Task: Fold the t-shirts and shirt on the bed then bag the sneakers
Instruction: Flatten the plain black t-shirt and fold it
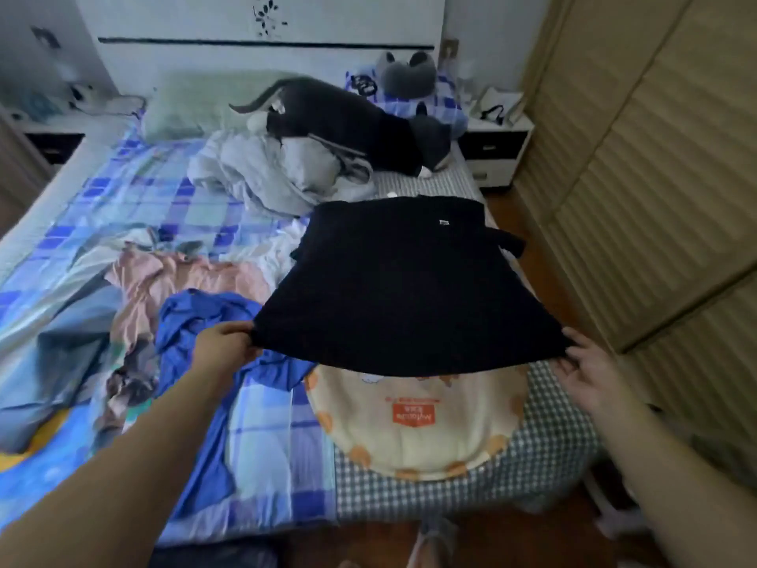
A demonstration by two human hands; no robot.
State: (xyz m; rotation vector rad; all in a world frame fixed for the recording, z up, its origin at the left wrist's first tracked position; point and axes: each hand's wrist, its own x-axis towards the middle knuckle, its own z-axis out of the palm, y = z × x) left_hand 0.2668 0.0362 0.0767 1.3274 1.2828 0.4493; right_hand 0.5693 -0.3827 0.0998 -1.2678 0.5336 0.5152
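A black t-shirt (405, 289) is stretched out above the right side of the bed, its far end resting on the mattress. My left hand (227, 348) pinches its near left hem corner and my right hand (590, 368) pinches the near right corner. A blue shirt (196, 334) lies crumpled to the left, beneath my left wrist. A pink t-shirt (164, 280) lies beyond it, with a pale garment (282, 243) between it and the black one. No sneakers are visible.
A round cream cushion (413, 428) lies under the black t-shirt's near edge on a checked mat (549, 457). A grey blanket heap (282, 174) and a dark plush cat (348, 120) sit mid-bed. Wardrobe doors (655, 178) stand right; a nightstand (497, 149) is at the far right.
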